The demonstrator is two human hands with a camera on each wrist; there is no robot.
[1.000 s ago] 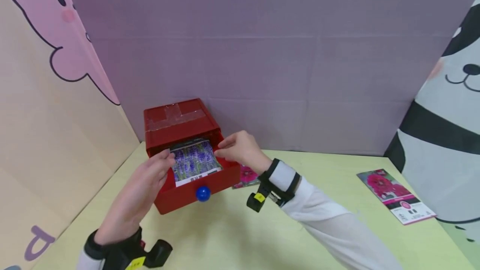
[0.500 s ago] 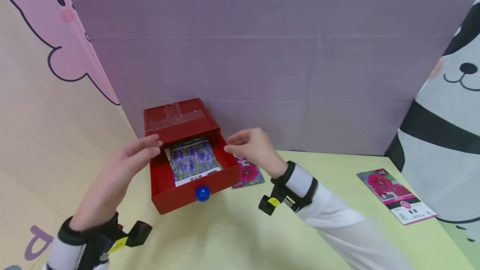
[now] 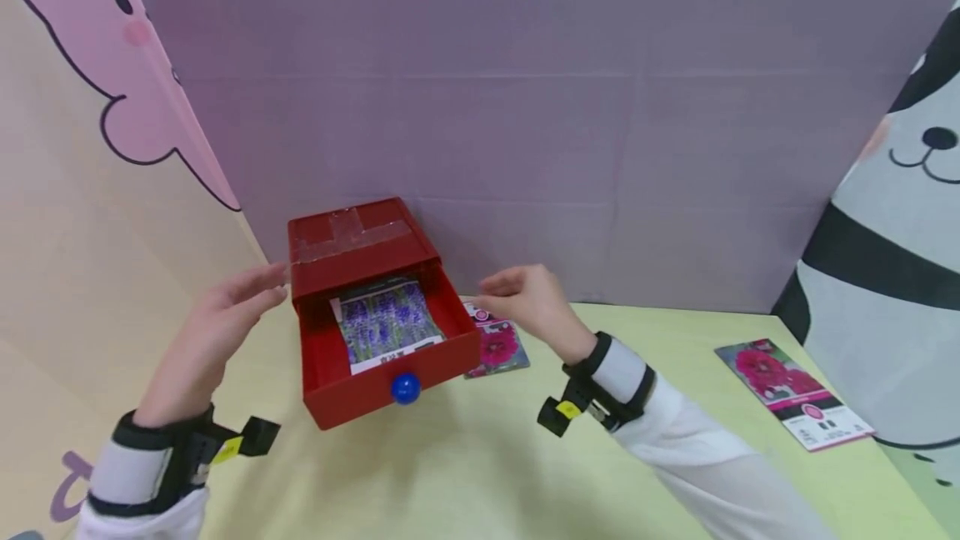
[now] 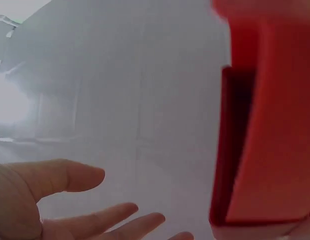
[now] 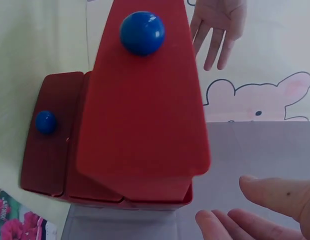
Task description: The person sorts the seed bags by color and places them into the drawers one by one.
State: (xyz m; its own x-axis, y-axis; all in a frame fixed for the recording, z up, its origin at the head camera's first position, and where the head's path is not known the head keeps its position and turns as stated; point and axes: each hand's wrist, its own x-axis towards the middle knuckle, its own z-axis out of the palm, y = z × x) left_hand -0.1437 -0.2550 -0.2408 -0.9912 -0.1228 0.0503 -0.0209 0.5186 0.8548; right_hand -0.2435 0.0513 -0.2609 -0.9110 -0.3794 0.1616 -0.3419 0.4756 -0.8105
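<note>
A red drawer box [image 3: 345, 240] with tape across its top stands by the back wall. Its top drawer [image 3: 341, 402] is pulled out and bears a round blue knob [image 3: 406, 388]. Inside the drawer a packet [image 3: 388, 323] with purple flowers lies flat, picture up. To the left of the box my left hand [image 3: 217, 327] hovers with loosely extended fingers, apart from the drawer and holding nothing. My right hand [image 3: 536, 307] is off the drawer's right side, fingers relaxed and slightly bent, with nothing in them. The right wrist view shows a lower drawer [image 5: 55, 155] pushed in.
Partly behind the drawer's right corner lies a packet [image 3: 498, 347] with pink flowers. Another pink-flower packet [image 3: 791, 392] rests at the right of the pale green table [image 3: 450, 473]. A grey-purple cloth wall [image 3: 525, 123] stands close behind the box.
Both hands have drawn away from the drawer, the left hand to the left and the right hand to the right. The drawer stays out, and the purple-flower packet lies uncovered in it.
</note>
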